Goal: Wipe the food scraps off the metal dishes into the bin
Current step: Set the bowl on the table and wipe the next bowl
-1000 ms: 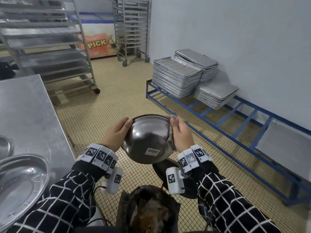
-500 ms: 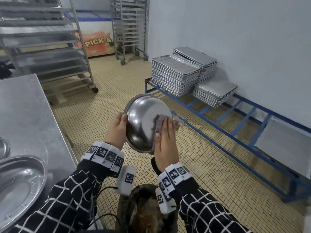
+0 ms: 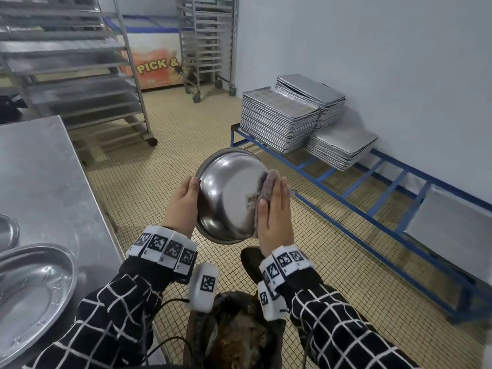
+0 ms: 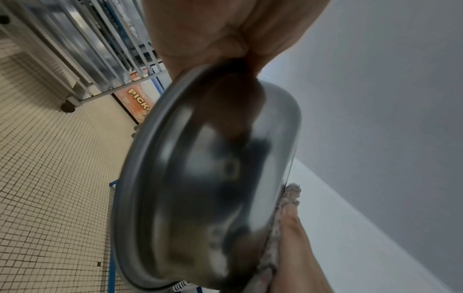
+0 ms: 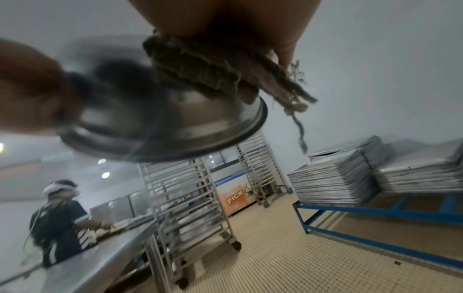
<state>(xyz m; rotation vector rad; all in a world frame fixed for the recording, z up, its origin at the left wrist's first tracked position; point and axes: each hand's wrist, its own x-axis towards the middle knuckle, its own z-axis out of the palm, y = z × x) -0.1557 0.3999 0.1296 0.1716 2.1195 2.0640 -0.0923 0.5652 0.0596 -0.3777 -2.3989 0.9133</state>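
Left grip point(image 3: 183, 202) tilts bowl point(image 3: 226, 198) above yellow tiled floor point(image 3: 186, 123).

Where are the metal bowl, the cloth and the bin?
metal bowl point(image 3: 226, 198): head view, outer underside.
cloth point(image 3: 267, 186): head view, part above the right hand's fingertips.
bin point(image 3: 234, 334): head view, scraps-filled opening.

A steel table point(image 3: 40, 166) stands on the tiled floor point(image 3: 186, 134). On the table's near end lies a large oval metal dish point(image 3: 29, 296), with the edge of another dish point(image 3: 8, 233) just beyond it. Right of the table, a blue floor rack point(image 3: 372, 203) bears three stacks of baking trays point(image 3: 277, 123).
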